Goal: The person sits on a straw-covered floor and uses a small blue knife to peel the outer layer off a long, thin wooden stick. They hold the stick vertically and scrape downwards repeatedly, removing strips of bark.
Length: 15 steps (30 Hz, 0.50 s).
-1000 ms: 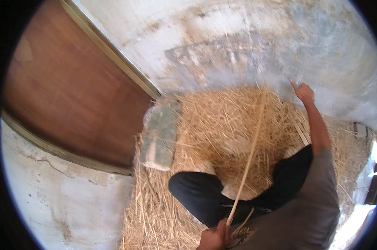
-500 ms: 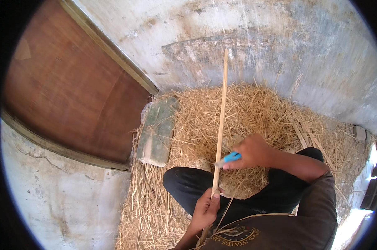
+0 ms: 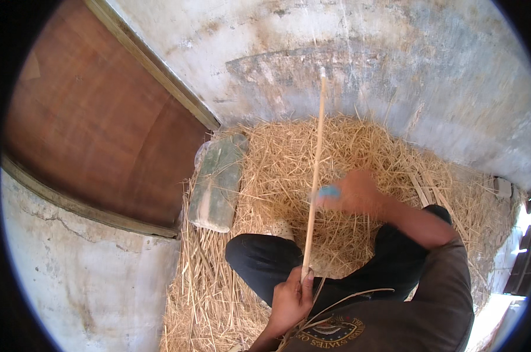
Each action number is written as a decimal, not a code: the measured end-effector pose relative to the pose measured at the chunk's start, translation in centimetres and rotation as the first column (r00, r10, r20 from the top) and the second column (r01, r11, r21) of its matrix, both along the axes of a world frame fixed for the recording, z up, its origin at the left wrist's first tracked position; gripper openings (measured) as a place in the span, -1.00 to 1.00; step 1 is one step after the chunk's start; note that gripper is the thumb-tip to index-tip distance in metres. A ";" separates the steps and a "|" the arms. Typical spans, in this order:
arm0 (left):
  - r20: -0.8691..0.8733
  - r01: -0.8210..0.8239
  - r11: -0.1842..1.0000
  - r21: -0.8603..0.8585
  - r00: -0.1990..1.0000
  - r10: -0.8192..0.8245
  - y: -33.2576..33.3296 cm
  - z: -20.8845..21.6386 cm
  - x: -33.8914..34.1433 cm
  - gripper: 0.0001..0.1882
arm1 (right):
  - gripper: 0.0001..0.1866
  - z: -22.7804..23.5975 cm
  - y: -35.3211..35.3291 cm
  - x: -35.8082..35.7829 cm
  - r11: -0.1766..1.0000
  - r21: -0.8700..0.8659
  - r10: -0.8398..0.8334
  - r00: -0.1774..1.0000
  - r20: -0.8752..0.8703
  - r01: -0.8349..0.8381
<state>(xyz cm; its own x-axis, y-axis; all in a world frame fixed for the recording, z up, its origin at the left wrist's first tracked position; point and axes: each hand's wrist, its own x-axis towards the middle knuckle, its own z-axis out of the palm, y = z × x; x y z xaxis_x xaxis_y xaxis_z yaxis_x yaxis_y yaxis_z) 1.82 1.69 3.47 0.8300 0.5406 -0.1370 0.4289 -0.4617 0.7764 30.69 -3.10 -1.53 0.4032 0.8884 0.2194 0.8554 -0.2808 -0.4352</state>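
A long, thin, pale wooden stick [image 3: 316, 170] runs from my lap away toward the wall. My left hand [image 3: 291, 298] is closed around its near end, thumb along the top. My right hand [image 3: 359, 192], smeared by motion, grips a blue-handled knife [image 3: 329, 192] just right of the stick's middle. The knife's blade is too blurred to make out, and I cannot tell whether it touches the stick. Thin peeled strips [image 3: 359, 292] curl over my lap beside the left hand.
Straw-like shavings [image 3: 283, 141] cover the floor around my crossed legs. A greenish-grey slab [image 3: 217, 182] lies at the left, by a brown panel [image 3: 107, 123] with a wooden frame. A stained whitewashed wall [image 3: 394, 70] rises at the far side.
My right hand has moved up and away along the stick with the knife. The stick has shifted and turned slightly, while my left hand keeps its hold.
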 end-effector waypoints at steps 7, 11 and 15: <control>-0.059 0.027 0.999 0.020 0.998 -0.026 -0.5 -0.2 -0.3 -0.83 | -0.22 -0.5 1.1 3.4 0.927 -0.237 -0.311 0.949 -0.058 0.290; -0.041 0.006 0.995 0.102 0.999 -0.002 -0.4 -0.6 -0.3 -0.83 | -0.14 -1.6 0.9 0.5 0.979 -0.185 -0.101 0.989 -0.109 0.080; 0.005 -0.019 0.996 0.090 1.000 0.019 -0.3 -0.4 -1.0 -0.84 | -0.09 1.7 -1.0 -4.3 0.957 -0.189 0.211 0.976 -0.056 -0.218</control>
<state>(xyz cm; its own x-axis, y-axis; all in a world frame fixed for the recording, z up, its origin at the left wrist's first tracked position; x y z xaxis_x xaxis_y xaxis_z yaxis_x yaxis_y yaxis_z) 0.87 1.36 3.08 0.8197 0.5665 -0.0841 0.4355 -0.5212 0.7339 26.36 -4.10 0.18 0.2028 0.9789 0.0248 0.8902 -0.1737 -0.4212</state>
